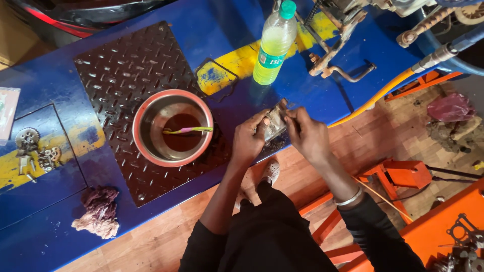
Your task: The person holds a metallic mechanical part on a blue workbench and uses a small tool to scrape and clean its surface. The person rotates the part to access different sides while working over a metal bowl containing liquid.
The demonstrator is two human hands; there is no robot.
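A small, grimy grey metal part (pixel 276 122) sits at the blue table's (pixel 312 95) near edge, gripped by both the left hand (pixel 249 138) and right hand (pixel 306 133), fingers closed around it; its shape is mostly hidden.

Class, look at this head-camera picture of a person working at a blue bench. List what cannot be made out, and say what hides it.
- Metal part, head view: mostly covered by the left hand and right hand; its shape is unclear.
- Bowl: dark liquid hides the toothbrush head.
- Rusty machine parts: cut off by the top edge.
- Small gears: too small for detail.
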